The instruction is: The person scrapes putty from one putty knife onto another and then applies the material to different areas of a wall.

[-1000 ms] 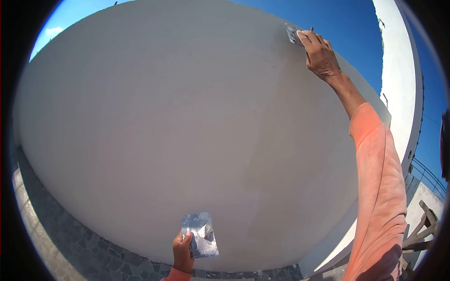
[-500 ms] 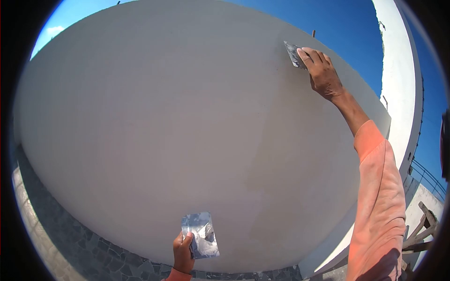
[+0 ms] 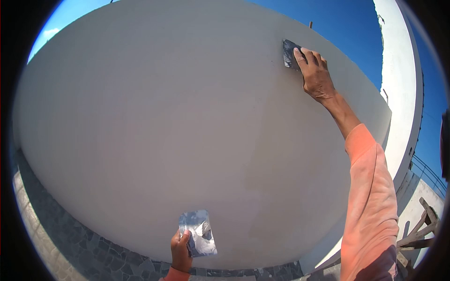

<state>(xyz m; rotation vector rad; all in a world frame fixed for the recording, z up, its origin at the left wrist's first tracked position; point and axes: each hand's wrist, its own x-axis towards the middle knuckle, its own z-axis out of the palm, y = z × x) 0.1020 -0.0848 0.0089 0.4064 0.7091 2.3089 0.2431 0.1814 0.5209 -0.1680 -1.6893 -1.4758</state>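
High on the right part of the grey wall, my right hand grips a flat metal putty knife. Its blade lies against the wall and carries pale smears. Low in front of the wall, my left hand holds a broad rectangular metal scraper plate, thumb on its face. A lump of whitish putty sits on that plate. Darker, damp-looking patches spread below my right hand on the wall.
Dark stone-pattern paving runs along the wall's foot. A white pillar rises at the right. Rough wooden framing stands at the lower right, near a railing.
My right hand has shifted slightly left, and the putty knife has turned a little against the wall. My left hand and its plate have moved barely left and up in view.
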